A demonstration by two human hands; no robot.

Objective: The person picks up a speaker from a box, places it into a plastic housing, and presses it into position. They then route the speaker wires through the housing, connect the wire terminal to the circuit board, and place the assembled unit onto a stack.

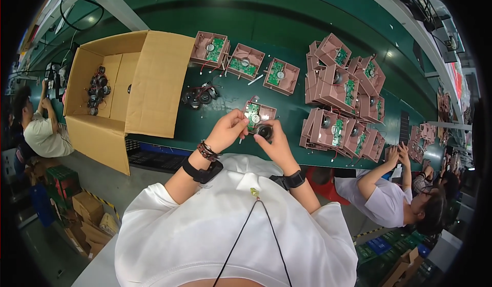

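In front of me on the green bench lies a pink plastic housing (267, 112) with a green circuit board (252, 111) inside. My right hand (277, 144) grips a round black speaker (264, 131) at the near edge of that housing. Thumb and fingers of my left hand (226, 131) are pinched together at the housing's left side, close to the board; whatever is between them is too small to make out. A small pile of loose speakers with wires (201, 95) lies beyond my left hand.
An open cardboard box (154, 92) holding more speakers (97, 90) stands at left. Several pink housings with boards (246, 60) line the far side, and stacked ones (335, 90) crowd the right. Co-workers sit at far left (46, 133) and right (384, 195).
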